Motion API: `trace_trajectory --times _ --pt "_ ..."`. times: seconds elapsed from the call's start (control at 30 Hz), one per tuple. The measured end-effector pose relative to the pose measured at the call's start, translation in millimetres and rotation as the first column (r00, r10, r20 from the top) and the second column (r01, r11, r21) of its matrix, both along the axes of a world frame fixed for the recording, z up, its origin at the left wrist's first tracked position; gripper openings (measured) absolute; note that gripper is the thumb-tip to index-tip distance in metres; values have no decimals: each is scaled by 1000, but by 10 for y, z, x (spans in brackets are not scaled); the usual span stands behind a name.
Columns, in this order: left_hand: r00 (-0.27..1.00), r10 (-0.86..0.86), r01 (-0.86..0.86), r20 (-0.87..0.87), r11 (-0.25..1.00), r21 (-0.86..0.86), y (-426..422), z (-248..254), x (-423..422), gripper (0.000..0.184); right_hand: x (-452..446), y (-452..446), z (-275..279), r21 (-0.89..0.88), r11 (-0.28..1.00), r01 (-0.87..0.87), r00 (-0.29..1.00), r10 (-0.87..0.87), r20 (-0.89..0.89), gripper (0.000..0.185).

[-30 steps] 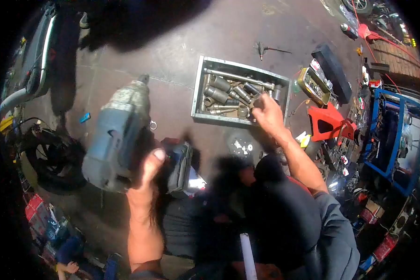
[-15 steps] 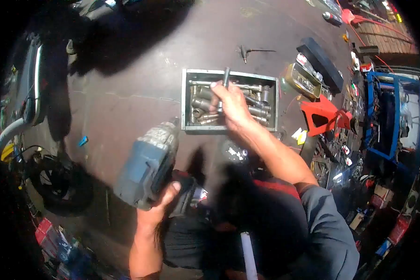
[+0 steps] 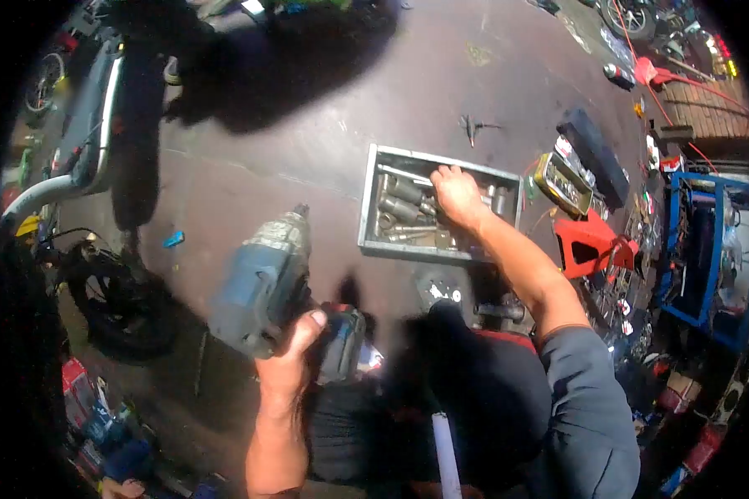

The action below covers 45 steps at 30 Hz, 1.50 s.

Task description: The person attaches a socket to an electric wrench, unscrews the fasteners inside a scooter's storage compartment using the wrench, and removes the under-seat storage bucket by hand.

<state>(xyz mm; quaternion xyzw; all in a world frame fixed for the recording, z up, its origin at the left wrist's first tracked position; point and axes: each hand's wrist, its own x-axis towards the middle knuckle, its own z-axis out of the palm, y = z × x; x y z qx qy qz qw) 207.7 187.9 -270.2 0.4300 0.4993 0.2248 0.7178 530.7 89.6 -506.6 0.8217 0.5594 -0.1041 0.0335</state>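
Observation:
My left hand (image 3: pixel 290 343) is wrapped round the handle of a blue and grey cordless impact wrench (image 3: pixel 262 279), its grey nose pointing up and away over the floor. In the grey metal tray (image 3: pixel 364 204), my right hand (image 3: pixel 458 195) lies over the middle with its fingers curled down among the tools. Whatever those fingertips hold is hidden. Several metal sockets (image 3: pixel 403 190) lie left of the hand, with a long bright bar (image 3: pixel 406 174) behind them and thinner rods (image 3: pixel 412 230) near the front wall.
Beyond the tray a small dark T-shaped tool (image 3: pixel 473 129) lies on the floor. To the right are a tin of small parts (image 3: pixel 564 185), a long black box (image 3: pixel 595 158) and a red stand (image 3: pixel 591 245). A wheel (image 3: pixel 121 308) is at left, near a blue scrap (image 3: pixel 173 239).
The dark rod that stood upright in my right hand no longer shows there; that hand is now lower in the tray. My view has shifted, and the impact wrench stays in my left hand.

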Motion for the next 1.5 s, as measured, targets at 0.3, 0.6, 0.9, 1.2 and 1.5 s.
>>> trace_trajectory --times 0.3,0.6,0.9,1.2,1.5 --pt "976 -78 140 -203 939 314 0 512 95 30 195 -273 1950 -5 998 65 972 -64 -228 24" --pt "743 -581 660 -332 553 509 -29 3453 532 34 359 -271 4889 -608 117 786 -614 266 -743 17" --pt "639 -696 753 -327 478 452 -59 5615 1742 20 787 -206 6942 -763 -60 644 -633 519 -574 16" --pt "568 -822 751 -48 493 440 358 5965 2318 30 1267 -75 8009 -641 11 767 -545 537 -643 18" --pt "451 -884 893 -125 444 79 1127 6458 3807 34 2427 458 8098 -587 -93 804 -526 349 -776 16"
